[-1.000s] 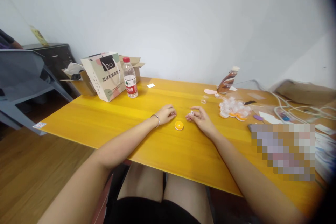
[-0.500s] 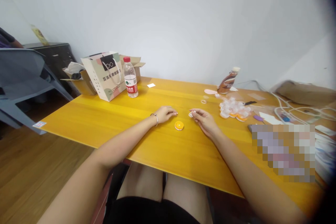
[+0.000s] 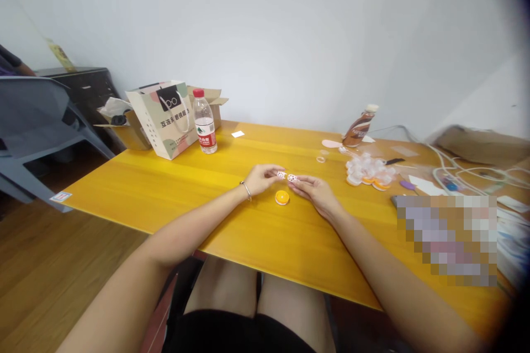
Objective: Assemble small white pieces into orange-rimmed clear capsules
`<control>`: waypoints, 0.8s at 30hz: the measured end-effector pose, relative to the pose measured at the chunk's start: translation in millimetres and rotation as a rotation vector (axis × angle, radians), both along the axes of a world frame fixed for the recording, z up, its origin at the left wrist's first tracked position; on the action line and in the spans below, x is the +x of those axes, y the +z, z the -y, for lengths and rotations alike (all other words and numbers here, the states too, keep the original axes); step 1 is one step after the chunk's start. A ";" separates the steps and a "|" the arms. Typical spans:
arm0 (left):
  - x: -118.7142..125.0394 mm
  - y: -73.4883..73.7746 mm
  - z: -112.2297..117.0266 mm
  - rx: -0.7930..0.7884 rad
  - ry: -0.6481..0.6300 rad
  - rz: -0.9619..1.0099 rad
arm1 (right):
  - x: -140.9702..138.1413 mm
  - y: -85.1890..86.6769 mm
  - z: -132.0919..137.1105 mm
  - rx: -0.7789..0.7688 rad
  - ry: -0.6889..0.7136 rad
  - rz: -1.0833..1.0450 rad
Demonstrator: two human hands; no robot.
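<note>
Over the yellow table [image 3: 174,187], my left hand [image 3: 261,177] and my right hand [image 3: 311,190] meet at their fingertips. Each pinches a small white patterned piece: the left-hand piece [image 3: 281,174] and the right-hand piece [image 3: 292,177] nearly touch. Just below them, on the table, lies a small orange round cap [image 3: 282,197]. A bracelet circles my left wrist.
A paper bag [image 3: 169,118], a water bottle [image 3: 205,121] and a cardboard box stand at the back left. A brown drink bottle [image 3: 359,126], a pile of clear and orange caps [image 3: 370,170], cables [image 3: 464,168] and small scraps lie at the right. A grey chair [image 3: 37,121] stands left.
My hands have come together above the orange cap. The right hand moved left with its white piece, and the left hand now pinches a white piece too.
</note>
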State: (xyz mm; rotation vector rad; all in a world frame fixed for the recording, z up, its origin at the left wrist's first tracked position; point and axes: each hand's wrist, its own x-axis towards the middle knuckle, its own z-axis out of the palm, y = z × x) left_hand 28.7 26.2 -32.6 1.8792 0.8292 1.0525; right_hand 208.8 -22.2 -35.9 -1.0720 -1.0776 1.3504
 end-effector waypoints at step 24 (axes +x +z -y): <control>0.4 3.5 11.8 0.416 -0.056 -0.093 | -8.5 5.5 6.4 0.074 0.091 0.096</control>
